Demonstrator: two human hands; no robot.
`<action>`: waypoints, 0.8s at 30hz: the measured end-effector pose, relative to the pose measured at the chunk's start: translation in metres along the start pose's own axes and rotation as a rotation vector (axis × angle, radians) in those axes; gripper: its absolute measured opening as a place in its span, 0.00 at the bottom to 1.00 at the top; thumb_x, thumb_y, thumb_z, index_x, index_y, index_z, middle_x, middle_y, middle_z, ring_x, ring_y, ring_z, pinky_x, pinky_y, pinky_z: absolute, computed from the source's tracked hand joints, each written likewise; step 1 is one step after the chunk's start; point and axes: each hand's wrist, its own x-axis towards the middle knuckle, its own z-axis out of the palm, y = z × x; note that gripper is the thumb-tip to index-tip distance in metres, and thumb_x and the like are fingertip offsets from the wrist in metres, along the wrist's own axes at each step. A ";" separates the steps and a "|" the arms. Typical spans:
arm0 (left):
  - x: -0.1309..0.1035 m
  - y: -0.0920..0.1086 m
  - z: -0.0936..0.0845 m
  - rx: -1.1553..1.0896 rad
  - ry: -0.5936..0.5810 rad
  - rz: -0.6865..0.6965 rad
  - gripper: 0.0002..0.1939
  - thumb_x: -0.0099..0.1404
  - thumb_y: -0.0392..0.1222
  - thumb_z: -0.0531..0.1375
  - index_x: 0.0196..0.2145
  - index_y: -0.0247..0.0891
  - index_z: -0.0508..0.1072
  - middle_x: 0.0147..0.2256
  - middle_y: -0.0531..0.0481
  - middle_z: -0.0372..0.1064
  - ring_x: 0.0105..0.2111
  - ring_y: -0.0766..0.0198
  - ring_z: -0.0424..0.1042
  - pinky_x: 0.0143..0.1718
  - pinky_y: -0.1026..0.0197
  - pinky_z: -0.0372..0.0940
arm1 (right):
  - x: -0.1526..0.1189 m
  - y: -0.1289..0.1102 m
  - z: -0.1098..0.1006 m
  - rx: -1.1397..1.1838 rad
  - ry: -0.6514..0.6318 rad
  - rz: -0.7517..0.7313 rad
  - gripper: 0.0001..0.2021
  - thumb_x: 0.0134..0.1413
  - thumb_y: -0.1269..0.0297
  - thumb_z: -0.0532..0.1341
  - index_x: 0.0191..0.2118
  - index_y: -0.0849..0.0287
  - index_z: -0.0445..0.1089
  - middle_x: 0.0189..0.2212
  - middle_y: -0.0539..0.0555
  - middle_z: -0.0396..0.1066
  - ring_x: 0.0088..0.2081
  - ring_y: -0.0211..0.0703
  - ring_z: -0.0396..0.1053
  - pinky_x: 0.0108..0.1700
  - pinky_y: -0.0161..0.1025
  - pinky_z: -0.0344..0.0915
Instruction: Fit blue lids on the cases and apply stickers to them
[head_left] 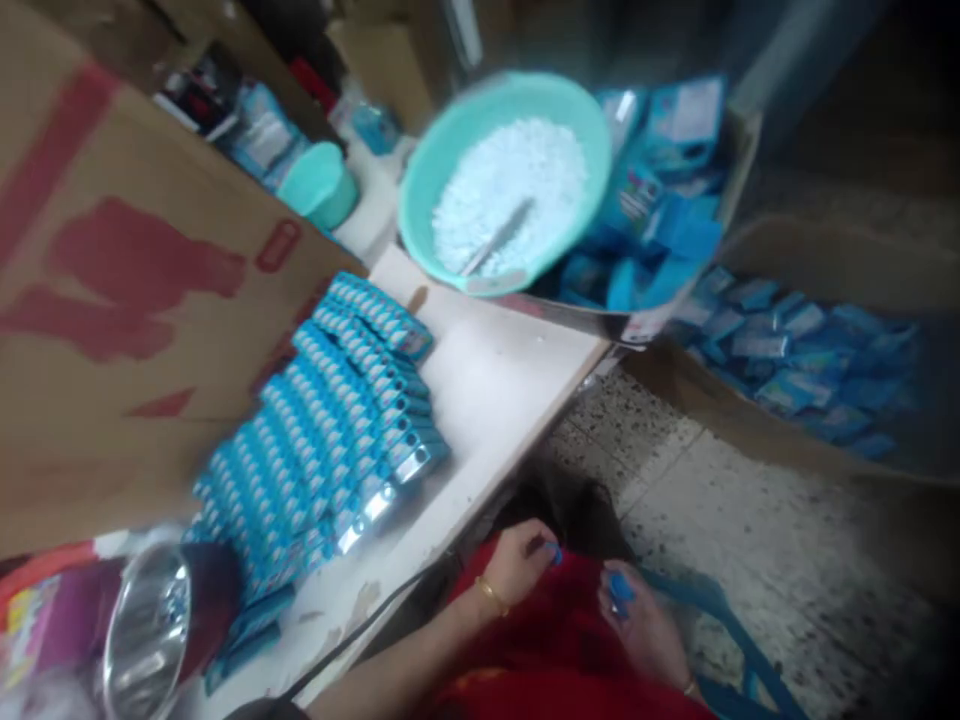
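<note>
My left hand (517,562), with a gold bangle at the wrist, is above my red-clothed lap, its fingers closed on a small blue piece (553,552). To its right, my right hand (651,625) is turned partly upward. Its fingers curl around one or more small blue pieces (620,592). Blur hides what kind of pieces they are. On the table to the left stand stacked rows of small blue boxes (322,440). Beyond them, a turquoise basin (420,215) holds a heap of small white pieces (517,180), with a long grey utensil (499,238) lying in it.
A large cardboard carton (150,400) borders the table (517,370) on the left. A steel bowl (146,640) is at the near left. A smaller turquoise bowl (321,188) sits farther back. Blue packets fill a carton (739,175) beside the basin and another carton (750,440) on the right.
</note>
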 end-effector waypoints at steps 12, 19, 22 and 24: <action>-0.032 -0.002 -0.182 0.028 0.910 -0.230 0.04 0.60 0.39 0.56 0.32 0.38 0.69 0.29 0.50 0.71 0.32 0.64 0.70 0.35 0.63 0.62 | -0.037 -0.070 0.199 -0.514 -0.482 -0.013 0.19 0.38 0.53 0.72 0.34 0.57 0.69 0.25 0.46 0.65 0.22 0.32 0.61 0.23 0.30 0.58; 0.000 0.003 -0.197 0.151 0.741 -0.461 0.06 0.57 0.43 0.60 0.27 0.38 0.72 0.32 0.44 0.75 0.36 0.57 0.73 0.33 0.61 0.62 | -0.006 -0.094 0.253 -0.956 -0.587 -0.190 0.22 0.37 0.44 0.67 0.26 0.57 0.63 0.12 0.42 0.57 0.14 0.31 0.52 0.18 0.32 0.46; 0.007 0.007 -0.203 0.181 0.666 -0.558 0.12 0.56 0.49 0.62 0.26 0.38 0.73 0.33 0.41 0.75 0.37 0.54 0.74 0.34 0.60 0.63 | 0.009 -0.102 0.270 -1.040 -0.687 -0.231 0.19 0.40 0.45 0.66 0.24 0.56 0.63 0.13 0.43 0.59 0.15 0.33 0.55 0.20 0.33 0.51; 0.010 0.010 -0.206 0.198 0.624 -0.614 0.14 0.55 0.51 0.63 0.26 0.37 0.74 0.33 0.38 0.75 0.38 0.52 0.74 0.35 0.59 0.64 | 0.019 -0.102 0.279 -1.077 -0.725 -0.229 0.17 0.42 0.47 0.64 0.25 0.56 0.63 0.13 0.42 0.58 0.15 0.33 0.54 0.20 0.33 0.51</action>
